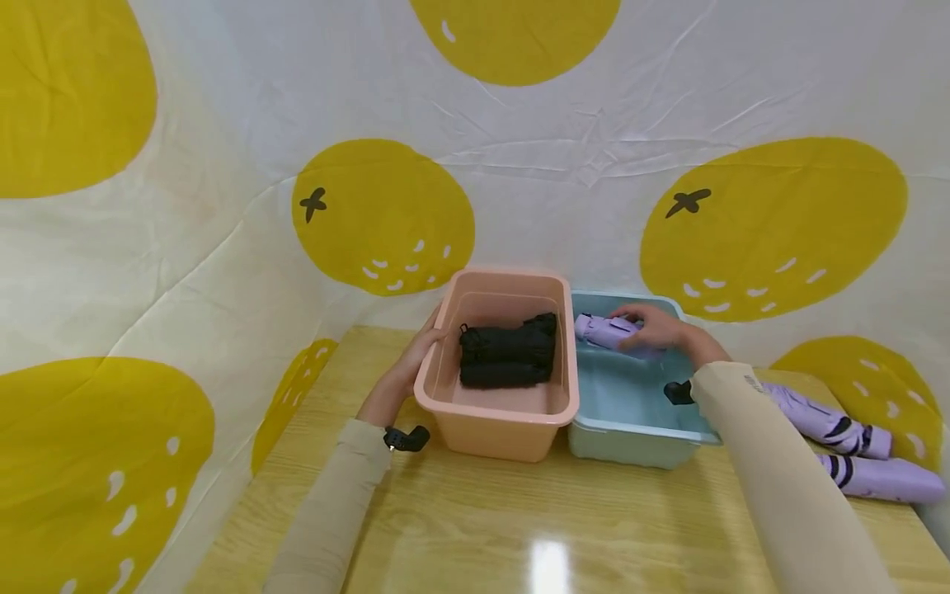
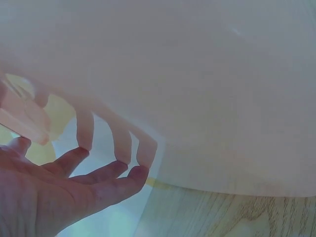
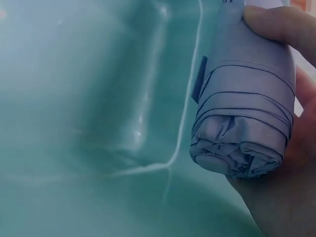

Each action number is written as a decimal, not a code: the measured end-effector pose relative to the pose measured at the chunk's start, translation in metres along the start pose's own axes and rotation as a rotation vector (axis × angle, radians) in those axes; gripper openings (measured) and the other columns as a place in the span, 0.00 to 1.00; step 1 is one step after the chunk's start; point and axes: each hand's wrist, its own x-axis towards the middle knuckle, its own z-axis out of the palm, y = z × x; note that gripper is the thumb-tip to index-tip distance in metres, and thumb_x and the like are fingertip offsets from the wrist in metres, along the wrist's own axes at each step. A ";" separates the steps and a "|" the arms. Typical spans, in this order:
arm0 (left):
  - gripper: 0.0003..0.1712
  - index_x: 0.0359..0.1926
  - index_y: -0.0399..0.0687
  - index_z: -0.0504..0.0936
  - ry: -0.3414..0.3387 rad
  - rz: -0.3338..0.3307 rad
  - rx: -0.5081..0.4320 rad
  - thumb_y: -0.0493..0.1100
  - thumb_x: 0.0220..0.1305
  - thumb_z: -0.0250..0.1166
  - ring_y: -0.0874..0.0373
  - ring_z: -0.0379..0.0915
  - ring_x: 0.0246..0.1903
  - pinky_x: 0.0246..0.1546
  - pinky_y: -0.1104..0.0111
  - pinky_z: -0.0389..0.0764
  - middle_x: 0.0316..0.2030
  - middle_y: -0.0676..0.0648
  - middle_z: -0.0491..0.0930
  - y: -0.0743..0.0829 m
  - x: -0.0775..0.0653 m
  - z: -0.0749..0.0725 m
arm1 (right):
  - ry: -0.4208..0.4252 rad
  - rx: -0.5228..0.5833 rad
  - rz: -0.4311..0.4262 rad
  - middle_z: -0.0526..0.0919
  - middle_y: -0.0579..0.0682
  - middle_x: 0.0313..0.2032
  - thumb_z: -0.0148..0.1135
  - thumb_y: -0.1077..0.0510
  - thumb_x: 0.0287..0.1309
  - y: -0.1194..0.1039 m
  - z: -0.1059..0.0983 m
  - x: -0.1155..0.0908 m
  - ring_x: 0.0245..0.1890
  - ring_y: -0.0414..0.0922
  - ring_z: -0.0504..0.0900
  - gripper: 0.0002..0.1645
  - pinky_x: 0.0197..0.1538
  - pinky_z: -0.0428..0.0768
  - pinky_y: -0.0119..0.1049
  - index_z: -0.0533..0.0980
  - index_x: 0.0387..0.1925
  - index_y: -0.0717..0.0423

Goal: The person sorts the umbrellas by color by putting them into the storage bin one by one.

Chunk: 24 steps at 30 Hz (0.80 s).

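Head view: your right hand [image 1: 656, 328] grasping purple folded umbrella [image 1: 603, 332] at far end of blue bin [image 1: 631, 450]; lay it level along far wall, let go only once supported. Left hand [image 1: 421, 355] resting against peach bin [image 1: 493, 433], not clenched; light pressure should steady it. Black bundles [image 1: 505, 355], probably umbrellas, lying inside. Two more purple umbrellas [image 1: 883, 478] on surface [image 1: 445, 520], beside your right sleeve [image 1: 779, 470].

Left wrist view: hazy; fingertips touching peach wall, thumb hard to tell.

Right wrist view: umbrella's end near bin corner; floor contact unclear, so lower gently, keep wrap snug.
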 end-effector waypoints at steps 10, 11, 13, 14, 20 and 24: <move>0.36 0.77 0.67 0.37 -0.019 0.018 -0.022 0.36 0.77 0.36 0.37 0.36 0.70 0.66 0.41 0.42 0.76 0.43 0.35 0.003 0.002 0.004 | -0.052 0.075 0.087 0.70 0.66 0.58 0.72 0.51 0.51 0.009 0.011 0.011 0.52 0.61 0.67 0.39 0.56 0.68 0.59 0.70 0.64 0.57; 0.36 0.78 0.66 0.37 -0.024 0.022 -0.024 0.36 0.77 0.36 0.36 0.36 0.70 0.65 0.41 0.42 0.76 0.42 0.35 0.003 0.003 0.004 | -0.053 0.077 0.092 0.70 0.66 0.58 0.72 0.52 0.51 0.010 0.012 0.012 0.52 0.61 0.67 0.38 0.56 0.68 0.59 0.70 0.63 0.57; 0.36 0.78 0.66 0.36 -0.025 0.023 -0.015 0.36 0.77 0.36 0.36 0.36 0.70 0.66 0.41 0.42 0.76 0.43 0.34 0.004 0.004 0.003 | -0.051 0.070 0.102 0.70 0.66 0.58 0.72 0.52 0.50 0.013 0.014 0.018 0.52 0.60 0.67 0.38 0.57 0.67 0.59 0.71 0.63 0.56; 0.36 0.78 0.66 0.36 -0.018 0.026 -0.007 0.36 0.77 0.36 0.37 0.36 0.71 0.66 0.42 0.42 0.76 0.43 0.35 0.005 0.004 0.003 | -0.051 0.065 0.099 0.70 0.66 0.58 0.72 0.52 0.50 0.015 0.016 0.021 0.52 0.60 0.67 0.38 0.57 0.67 0.60 0.71 0.62 0.57; 0.36 0.78 0.66 0.38 -0.003 0.023 0.031 0.37 0.77 0.38 0.40 0.33 0.73 0.67 0.44 0.42 0.76 0.47 0.36 0.004 0.003 0.001 | -0.095 0.045 0.105 0.70 0.66 0.60 0.72 0.55 0.49 0.022 0.024 0.034 0.55 0.60 0.66 0.36 0.61 0.62 0.62 0.73 0.61 0.59; 0.36 0.78 0.66 0.37 0.001 0.012 0.039 0.37 0.77 0.38 0.40 0.34 0.73 0.67 0.44 0.43 0.76 0.46 0.35 0.002 -0.001 0.001 | -0.120 0.038 0.117 0.70 0.66 0.60 0.73 0.57 0.48 0.025 0.029 0.037 0.55 0.60 0.67 0.36 0.61 0.61 0.62 0.73 0.61 0.59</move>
